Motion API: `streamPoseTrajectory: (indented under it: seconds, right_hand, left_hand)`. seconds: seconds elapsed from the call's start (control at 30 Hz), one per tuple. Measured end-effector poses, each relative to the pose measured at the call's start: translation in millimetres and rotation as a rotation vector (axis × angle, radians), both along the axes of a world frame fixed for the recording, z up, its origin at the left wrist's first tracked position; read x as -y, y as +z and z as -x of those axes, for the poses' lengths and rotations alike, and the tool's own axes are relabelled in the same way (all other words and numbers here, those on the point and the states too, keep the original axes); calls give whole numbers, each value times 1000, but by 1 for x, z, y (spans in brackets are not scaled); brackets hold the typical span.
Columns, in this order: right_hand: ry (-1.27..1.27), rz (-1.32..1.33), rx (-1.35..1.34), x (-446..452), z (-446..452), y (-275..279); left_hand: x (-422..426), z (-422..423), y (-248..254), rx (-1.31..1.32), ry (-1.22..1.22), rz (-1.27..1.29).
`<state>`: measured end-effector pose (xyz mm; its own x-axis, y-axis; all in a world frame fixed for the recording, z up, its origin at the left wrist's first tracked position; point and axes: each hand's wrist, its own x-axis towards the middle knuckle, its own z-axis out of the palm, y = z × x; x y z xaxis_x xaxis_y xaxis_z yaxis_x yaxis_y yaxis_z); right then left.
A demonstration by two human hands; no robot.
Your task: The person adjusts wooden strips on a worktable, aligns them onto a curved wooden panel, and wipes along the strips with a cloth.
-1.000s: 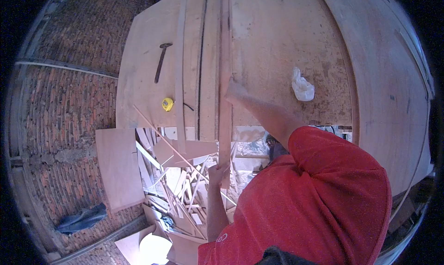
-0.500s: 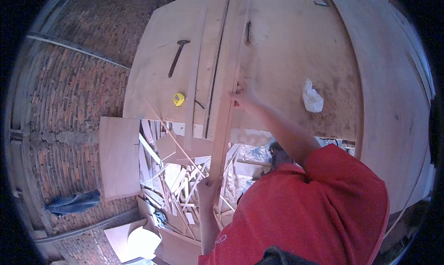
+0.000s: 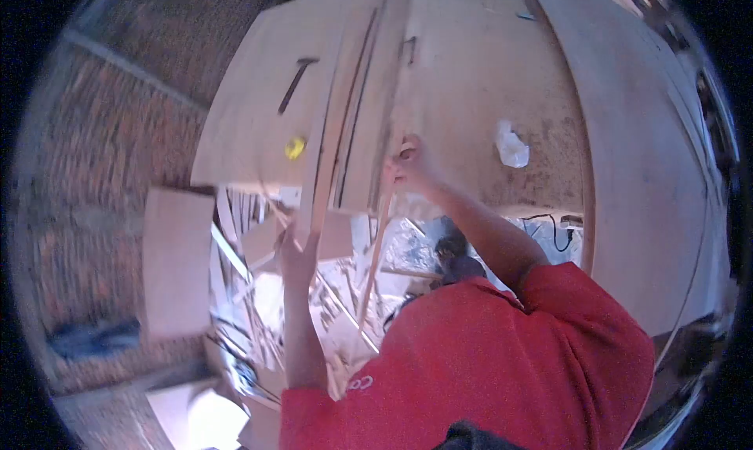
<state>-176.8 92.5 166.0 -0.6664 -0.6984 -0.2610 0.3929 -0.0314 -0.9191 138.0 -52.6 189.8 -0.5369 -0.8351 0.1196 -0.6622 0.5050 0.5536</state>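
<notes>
My left hand (image 3: 298, 254) is closed on the lower end of a long wooden strip (image 3: 323, 197), which slants up over the worktable (image 3: 463, 73) beside a dark groove. Near the table's front edge, my right hand (image 3: 409, 164) has curled fingers around the upper part of a thin strip (image 3: 376, 258) that slopes down past the edge. A hammer (image 3: 296, 85) and a blurred yellow tape measure (image 3: 295, 147) lie left of the long strip. To the right of my right hand is a crumpled white plastic bag (image 3: 512, 145).
Wood offcuts (image 3: 337, 293) lie in a heap below the table's front edge. A plywood sheet (image 3: 179, 265) stands at the left by a brick wall (image 3: 102, 214). A large board (image 3: 635, 160) runs along the right side, and a black cable (image 3: 558, 232) hangs near it.
My left hand has moved left and up, with a long strip now left of the dark groove. My right hand stays near the table edge, and a thin strip now shows below it.
</notes>
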Motion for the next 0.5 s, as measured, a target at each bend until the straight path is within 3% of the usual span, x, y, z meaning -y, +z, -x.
streamPoseTrajectory:
  seconds: [0.13,0.23,0.33,0.4,0.43,0.47,0.5]
  right_hand:
    - [122,149,52,-4,-43,-20]
    - [91,5,-43,0,-123,32]
    - [270,-39,-158,4,-181,38]
    - [381,-69,-246,3,-216,52]
    - [440,-85,-342,4,-233,58]
    - [446,-90,-345,6,-245,55]
    - [521,-55,-492,4,-250,49]
  left_hand:
    - [-76,-24,12,-34,-175,-546]
    - [-124,-80,-5,-23,-44,-576]
    - [-152,-140,-20,-95,136,-561]
    - [-168,-186,-40,-369,283,-467]
    - [-167,-204,-20,-433,367,-417]
    - [-170,-224,5,-230,463,-404]
    - [-164,-261,-48,-329,492,-355]
